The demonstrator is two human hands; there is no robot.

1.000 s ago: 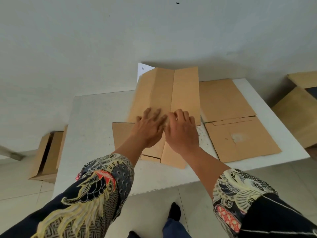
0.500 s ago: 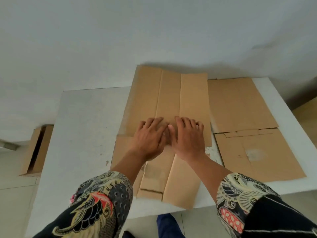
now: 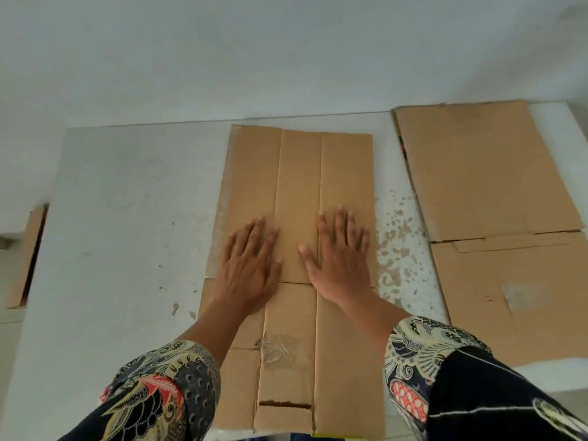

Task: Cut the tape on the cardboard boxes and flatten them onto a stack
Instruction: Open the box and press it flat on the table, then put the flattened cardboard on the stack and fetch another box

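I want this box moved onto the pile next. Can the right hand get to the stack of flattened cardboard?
Probably yes: the right hand lies flat on the flattened box, beside the stack, with only bare table between.

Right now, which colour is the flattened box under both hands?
Plain light brown; the flattened box has one patch of clear tape. The head view shows it.

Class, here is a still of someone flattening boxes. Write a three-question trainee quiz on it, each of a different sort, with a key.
1. True or false: both hands press flat on the middle flattened box.
2. The clear tape patch lies: A) nearer the person than the hands, B) beyond them.
3. Fill in: the flattened stack lies to the person's ____.

Key: 1 true, left hand and right hand; 2 A; 3 right.
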